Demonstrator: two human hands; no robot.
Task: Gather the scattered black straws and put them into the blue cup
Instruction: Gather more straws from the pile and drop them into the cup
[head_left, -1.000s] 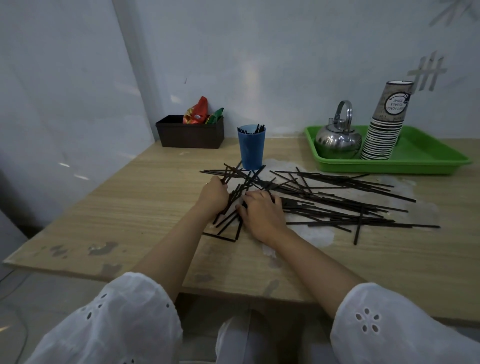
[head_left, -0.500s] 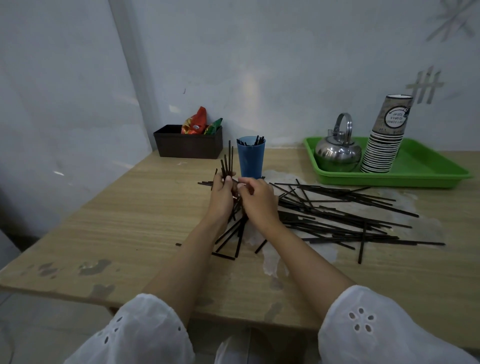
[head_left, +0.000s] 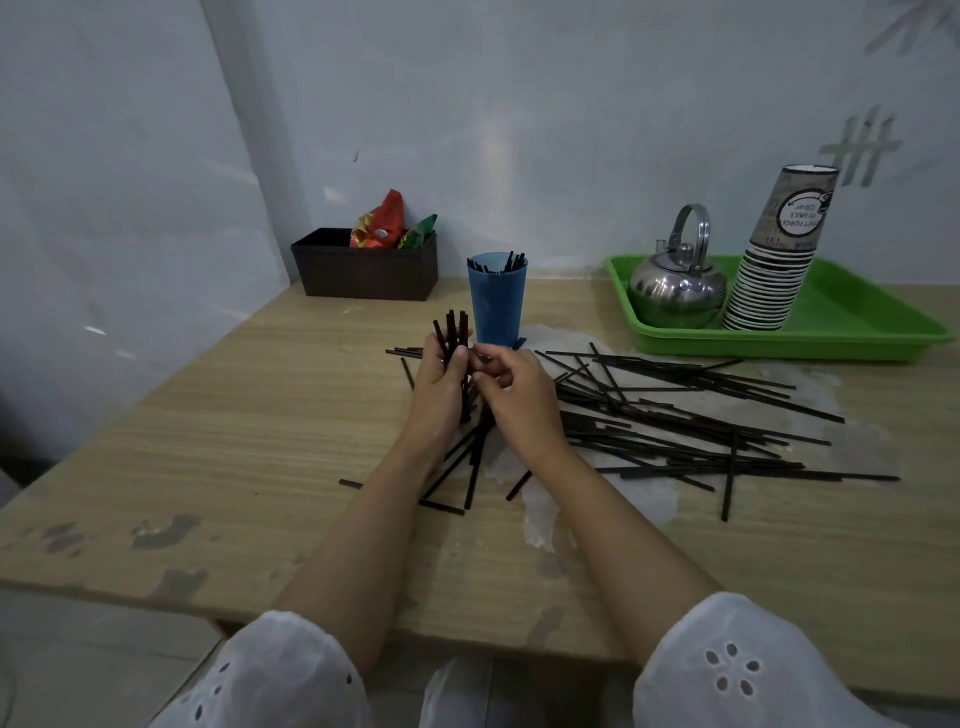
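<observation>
A blue cup (head_left: 497, 301) stands upright at the back middle of the wooden table (head_left: 260, 415), with a few black straw ends showing above its rim. My left hand (head_left: 441, 384) grips a bundle of black straws (head_left: 453, 327) held upright just left of the cup. My right hand (head_left: 514, 395) is beside it, fingers curled and pinching at the bundle's side. Several loose black straws (head_left: 675, 415) lie scattered on the table to the right of my hands, and a few (head_left: 457, 483) lie under my wrists.
A green tray (head_left: 857, 332) at the back right holds a steel kettle (head_left: 675, 286) and a stack of paper cups (head_left: 779, 260). A dark box (head_left: 363, 270) with snack packets sits at the back left, against the wall.
My hands lifted off the table with a bunch of straws and stood it upright near the cup. The right hand came up to the bundle's side.
</observation>
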